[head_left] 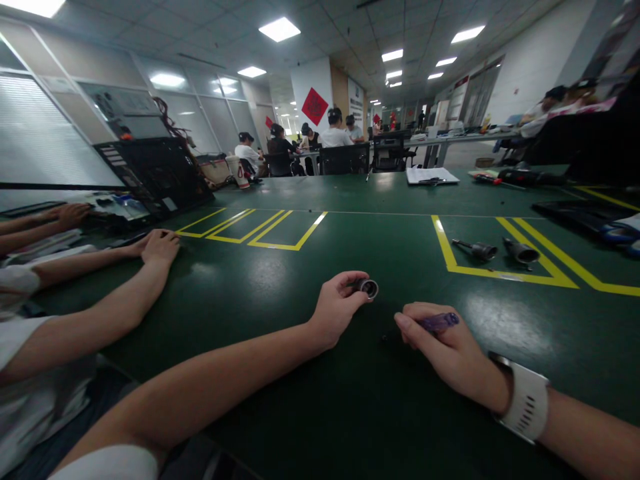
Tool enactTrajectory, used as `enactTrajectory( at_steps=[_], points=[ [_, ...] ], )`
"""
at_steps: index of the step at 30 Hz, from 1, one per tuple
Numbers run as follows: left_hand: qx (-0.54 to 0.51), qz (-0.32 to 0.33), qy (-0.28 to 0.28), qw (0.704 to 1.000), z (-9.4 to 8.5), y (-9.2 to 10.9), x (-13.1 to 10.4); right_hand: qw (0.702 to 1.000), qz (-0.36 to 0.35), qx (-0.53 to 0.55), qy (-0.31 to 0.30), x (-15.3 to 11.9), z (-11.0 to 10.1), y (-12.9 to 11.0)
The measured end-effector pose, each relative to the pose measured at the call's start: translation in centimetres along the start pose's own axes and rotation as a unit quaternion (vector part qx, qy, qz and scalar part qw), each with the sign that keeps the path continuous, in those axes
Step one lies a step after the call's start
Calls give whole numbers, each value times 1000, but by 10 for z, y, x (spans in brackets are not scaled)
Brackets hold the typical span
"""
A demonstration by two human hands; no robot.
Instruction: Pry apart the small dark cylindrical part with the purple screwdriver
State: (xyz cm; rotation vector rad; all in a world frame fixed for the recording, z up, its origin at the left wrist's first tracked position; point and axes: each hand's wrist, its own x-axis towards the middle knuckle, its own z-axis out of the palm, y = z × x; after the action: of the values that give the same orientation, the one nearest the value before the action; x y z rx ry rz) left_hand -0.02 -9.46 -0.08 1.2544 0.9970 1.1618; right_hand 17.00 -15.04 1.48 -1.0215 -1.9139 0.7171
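Near the middle of the green table [280, 293], my left hand [337, 307] is closed around a small round metal socket [369, 288], whose open end faces me. To its right, my right hand [440, 340] grips a purple-handled tool [441, 323]; the dark tip points down and left, just above or on the tabletop. A pale watch strap is on my right wrist. Two metal parts, a hole-saw-like piece with a shank [477, 251] and a cup-shaped piece [521, 251], lie inside a yellow-taped area at the right.
A co-worker's hands [161, 247] rest on the table at the left, with another person's arms beyond. More yellow-taped outlines [275, 247] mark the table. Papers [431, 175] and a red-and-black tool lie farther back. At the right edge is a black tray [580, 217].
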Motion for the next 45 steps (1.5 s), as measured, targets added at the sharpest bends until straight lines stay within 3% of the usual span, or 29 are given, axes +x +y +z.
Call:
enactTrajectory(
  at_steps=[8,12,18,22,27,30,36,45],
  points=[
    [-18,-3,14,1000,1,2,-1,968,202,148,23,11,3,14],
    [-10,-6,11,1000,0,2,-1,967,208,143,31,13,2,10],
    [17,-7,5,1000,0,3,-2,984,172,31,-15,10,1,-3],
    [25,-9,2,1000,0,2,-2,986,165,-11,-9,11,2,-7],
    [25,-14,-5,1000,-1,4,-2,954,273,113,43,16,3,4],
    [21,-18,-10,1000,-1,5,-3,938,297,167,67,18,3,10],
    [18,-14,-13,1000,-1,5,-3,973,219,72,31,12,3,7],
    [-2,8,-9,1000,-2,1,-3,996,6,4,93,-2,7,-4]
  ],
)
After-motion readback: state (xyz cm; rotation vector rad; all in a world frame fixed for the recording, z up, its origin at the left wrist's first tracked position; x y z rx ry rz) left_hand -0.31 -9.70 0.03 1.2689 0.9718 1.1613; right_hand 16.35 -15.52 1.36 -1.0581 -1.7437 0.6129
